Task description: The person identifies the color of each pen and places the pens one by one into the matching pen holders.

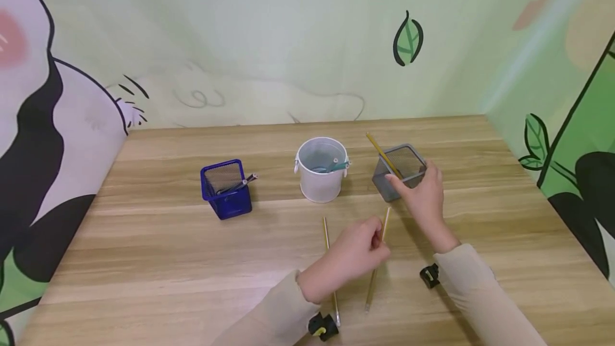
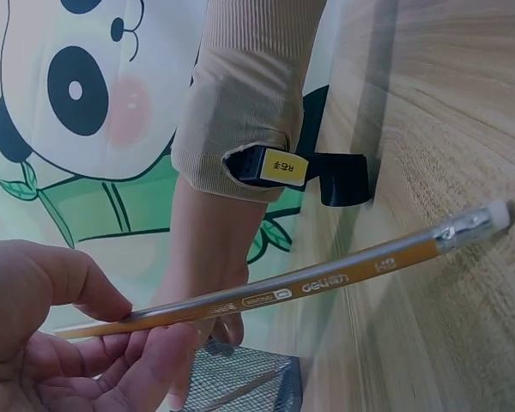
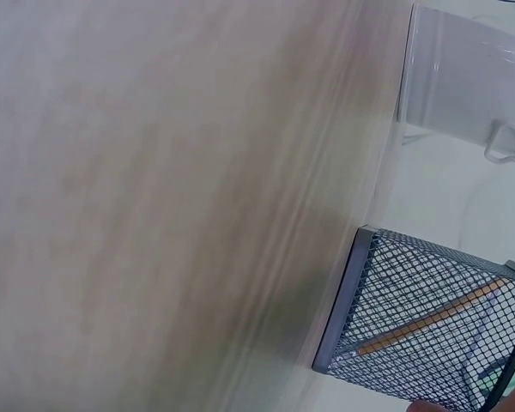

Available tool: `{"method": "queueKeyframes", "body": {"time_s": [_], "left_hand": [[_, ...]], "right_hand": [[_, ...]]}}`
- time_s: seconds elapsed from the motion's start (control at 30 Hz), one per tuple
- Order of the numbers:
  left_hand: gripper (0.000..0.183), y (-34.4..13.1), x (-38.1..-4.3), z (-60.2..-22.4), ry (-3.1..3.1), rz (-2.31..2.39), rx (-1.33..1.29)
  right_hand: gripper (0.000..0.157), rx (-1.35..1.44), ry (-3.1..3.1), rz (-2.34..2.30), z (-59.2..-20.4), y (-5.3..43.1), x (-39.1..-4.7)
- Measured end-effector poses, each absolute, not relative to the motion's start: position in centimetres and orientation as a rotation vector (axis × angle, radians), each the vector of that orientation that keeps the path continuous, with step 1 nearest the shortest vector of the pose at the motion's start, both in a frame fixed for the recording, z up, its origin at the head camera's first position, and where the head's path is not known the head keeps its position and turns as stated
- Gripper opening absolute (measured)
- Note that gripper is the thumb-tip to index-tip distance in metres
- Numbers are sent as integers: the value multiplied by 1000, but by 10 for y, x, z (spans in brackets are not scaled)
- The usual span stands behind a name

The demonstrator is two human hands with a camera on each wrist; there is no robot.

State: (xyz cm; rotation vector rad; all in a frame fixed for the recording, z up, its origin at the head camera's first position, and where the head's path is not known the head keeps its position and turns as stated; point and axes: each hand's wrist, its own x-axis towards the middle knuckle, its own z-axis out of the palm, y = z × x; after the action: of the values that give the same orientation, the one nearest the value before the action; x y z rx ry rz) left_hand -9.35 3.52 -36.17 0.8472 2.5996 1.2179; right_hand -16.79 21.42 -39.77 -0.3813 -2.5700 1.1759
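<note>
My left hand pinches a yellow pencil between thumb and fingers, low over the table. In the left wrist view its eraser end points away from the hand. My right hand grips the rim of a grey mesh pen holder, thumb on the near side and fingers at the right. Inside that holder leans one yellow pencil, which also shows through the mesh in the right wrist view. Another pencil lies on the table beside my left hand, partly hidden under the wrist.
Left of the grey holder stands a white bucket with teal pencils in it. Further left, a blue mesh holder contains dark pencils. A printed backdrop rises behind the wooden table.
</note>
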Motion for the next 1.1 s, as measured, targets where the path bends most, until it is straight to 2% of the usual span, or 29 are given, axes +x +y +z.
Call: {"method": "queueKeyframes", "body": {"time_s": [0.27,0.5,1.1], "left_hand": [[13,36,-92,-363,2607,1291,830],[7,34,-93,-357,2593,1442,715],[4,30,-101,-347,2659,1657,695]], "right_hand": [[96,-386,-2592,1172,-397,214,-164],[95,-369,-2600,1167,-397,214,-166],[96,-380,-2603,1131,-397,214,-168]]}}
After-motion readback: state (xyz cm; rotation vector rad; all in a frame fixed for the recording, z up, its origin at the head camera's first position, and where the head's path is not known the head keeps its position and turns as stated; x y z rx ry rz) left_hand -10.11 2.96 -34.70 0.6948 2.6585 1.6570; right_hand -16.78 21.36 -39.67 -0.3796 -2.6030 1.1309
